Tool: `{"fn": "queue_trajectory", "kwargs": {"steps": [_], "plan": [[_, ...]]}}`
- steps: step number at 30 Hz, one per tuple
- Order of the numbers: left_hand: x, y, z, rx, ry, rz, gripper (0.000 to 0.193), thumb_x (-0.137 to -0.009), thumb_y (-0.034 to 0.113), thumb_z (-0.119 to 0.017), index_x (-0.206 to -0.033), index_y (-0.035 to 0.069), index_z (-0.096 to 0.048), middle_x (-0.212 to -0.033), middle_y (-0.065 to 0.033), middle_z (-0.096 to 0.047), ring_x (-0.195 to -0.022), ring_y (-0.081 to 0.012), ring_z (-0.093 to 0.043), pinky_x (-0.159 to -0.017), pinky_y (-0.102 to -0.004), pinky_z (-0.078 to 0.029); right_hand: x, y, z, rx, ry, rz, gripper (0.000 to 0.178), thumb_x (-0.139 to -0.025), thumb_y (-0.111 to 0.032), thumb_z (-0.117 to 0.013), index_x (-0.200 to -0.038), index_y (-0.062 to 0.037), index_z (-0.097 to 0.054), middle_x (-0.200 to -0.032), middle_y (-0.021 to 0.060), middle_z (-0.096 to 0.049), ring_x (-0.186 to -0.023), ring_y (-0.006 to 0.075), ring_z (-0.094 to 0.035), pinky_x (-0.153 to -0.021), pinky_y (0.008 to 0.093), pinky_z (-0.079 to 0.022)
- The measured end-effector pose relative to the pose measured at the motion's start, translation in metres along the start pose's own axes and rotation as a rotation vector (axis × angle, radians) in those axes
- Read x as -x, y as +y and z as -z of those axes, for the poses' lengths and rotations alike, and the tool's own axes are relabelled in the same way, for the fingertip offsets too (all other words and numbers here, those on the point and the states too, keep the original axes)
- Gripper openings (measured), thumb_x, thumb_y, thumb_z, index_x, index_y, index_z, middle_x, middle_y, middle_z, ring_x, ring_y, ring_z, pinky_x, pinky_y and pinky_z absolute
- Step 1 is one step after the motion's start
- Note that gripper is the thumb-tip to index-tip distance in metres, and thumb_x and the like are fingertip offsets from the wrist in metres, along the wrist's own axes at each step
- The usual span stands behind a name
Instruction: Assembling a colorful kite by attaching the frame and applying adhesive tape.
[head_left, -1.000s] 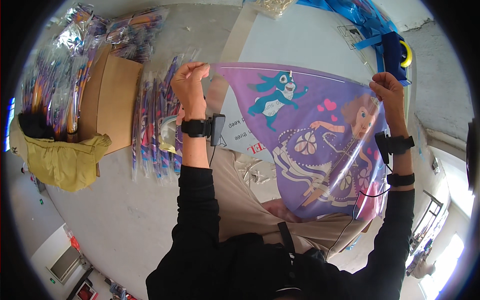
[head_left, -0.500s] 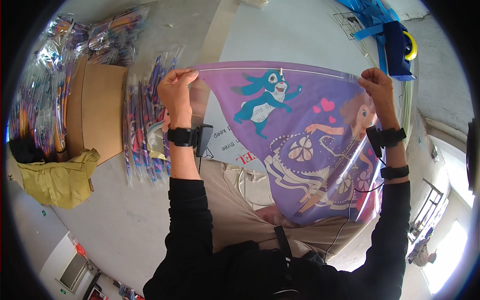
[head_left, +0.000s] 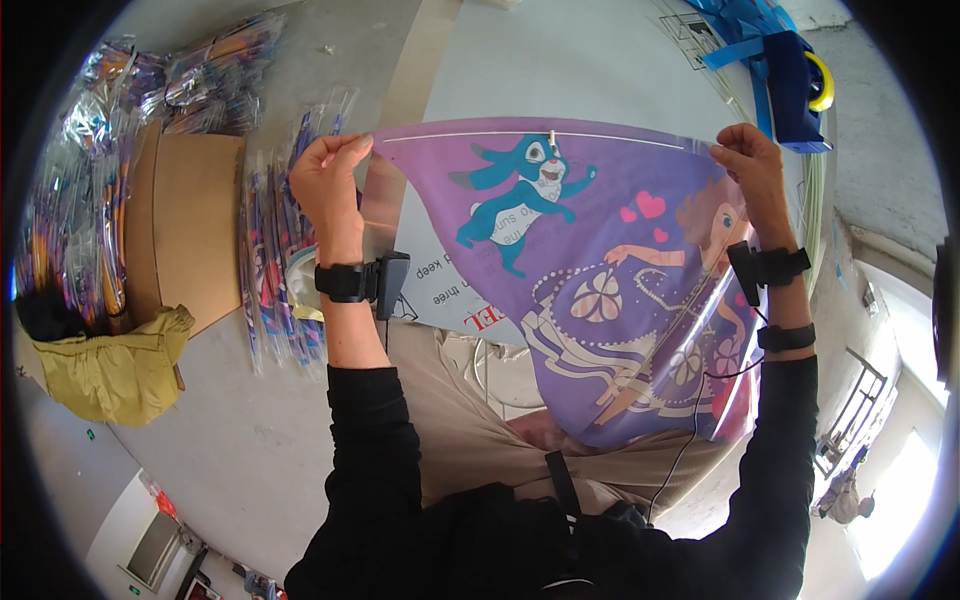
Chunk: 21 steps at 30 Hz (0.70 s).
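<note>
A thin purple kite (head_left: 600,230), printed with a blue rabbit, pink hearts and a figure in a ruffled dress, hangs spread between my hands. Along its top edge runs a white rod (head_left: 470,134), with a small white clip (head_left: 552,138) near the middle. My left hand (head_left: 330,185) pinches the top left corner between thumb and fingers. At the top right corner my right hand (head_left: 750,165) is closed on the edge in the same way. The lower part drapes toward my lap, and the sheet is partly see-through.
A pale board (head_left: 540,60) with print lies beneath the kite. To the left are a cardboard box (head_left: 190,230), plastic-wrapped bundles (head_left: 270,260) and a yellow-green cloth (head_left: 115,370). A blue tape dispenser (head_left: 790,95) stands at the far right. A dark cable (head_left: 700,420) crosses the kite.
My left hand has shifted a little to the left with its corner, and the top edge looks slightly more stretched. My right hand has barely moved; both keep their grip.
</note>
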<state>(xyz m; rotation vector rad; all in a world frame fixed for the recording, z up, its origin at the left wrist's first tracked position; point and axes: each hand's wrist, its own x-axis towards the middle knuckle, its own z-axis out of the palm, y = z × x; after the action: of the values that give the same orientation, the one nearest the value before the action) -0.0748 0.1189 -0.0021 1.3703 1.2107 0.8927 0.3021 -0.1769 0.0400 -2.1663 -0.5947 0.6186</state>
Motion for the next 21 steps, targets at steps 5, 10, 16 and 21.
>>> {"fn": "queue_trajectory", "kwargs": {"steps": [5, 10, 16, 21], "plan": [[-0.004, 0.009, 0.004, 0.138, -0.019, 0.028, 0.013, -0.078, 0.005, -0.079, -0.086, -0.002, -0.072, -0.078, -0.0029, -0.068, -0.074, -0.0113, -0.061, -0.072, -0.0234, -0.047, 0.000, -0.010, 0.007, -0.039, -0.008, 0.037, 0.019, -0.082, -0.006, -0.076, -0.099, -0.0043, -0.068, -0.080, -0.0024, -0.065, -0.072, 0.0054, -0.057, -0.062, 0.0205, -0.041], [-0.003, 0.016, 0.003, 0.265, -0.087, 0.067, 0.010, -0.083, 0.003, -0.074, -0.089, -0.003, -0.069, -0.082, -0.0050, -0.066, -0.074, -0.0115, -0.061, -0.080, -0.0315, -0.057, -0.003, -0.018, 0.012, -0.097, -0.011, 0.030, 0.017, -0.083, -0.004, -0.075, -0.098, -0.0061, -0.068, -0.080, -0.0040, -0.065, -0.069, 0.0033, -0.053, -0.062, 0.0195, -0.038], [0.006, 0.028, -0.003, 0.482, -0.289, 0.123, 0.008, -0.087, 0.002, -0.070, -0.092, -0.002, -0.066, -0.078, -0.0043, -0.061, -0.072, -0.0126, -0.060, -0.089, -0.0466, -0.061, -0.004, -0.013, 0.030, -0.012, 0.042, 0.092, 0.017, -0.085, -0.005, -0.073, -0.101, -0.0064, -0.068, -0.079, -0.0051, -0.063, -0.069, 0.0026, -0.051, -0.061, 0.0192, -0.036], [0.029, 0.041, -0.025, 0.604, -0.446, 0.233, 0.005, -0.091, 0.002, -0.067, -0.093, -0.002, -0.065, -0.081, -0.0051, -0.061, -0.076, -0.0136, -0.061, -0.093, -0.0513, -0.058, 0.012, -0.003, 0.086, 0.099, 0.068, 0.076, 0.020, -0.086, -0.006, -0.070, -0.106, -0.0043, -0.067, -0.086, -0.0018, -0.063, -0.076, 0.0057, -0.055, -0.070, 0.0208, -0.044]]}}
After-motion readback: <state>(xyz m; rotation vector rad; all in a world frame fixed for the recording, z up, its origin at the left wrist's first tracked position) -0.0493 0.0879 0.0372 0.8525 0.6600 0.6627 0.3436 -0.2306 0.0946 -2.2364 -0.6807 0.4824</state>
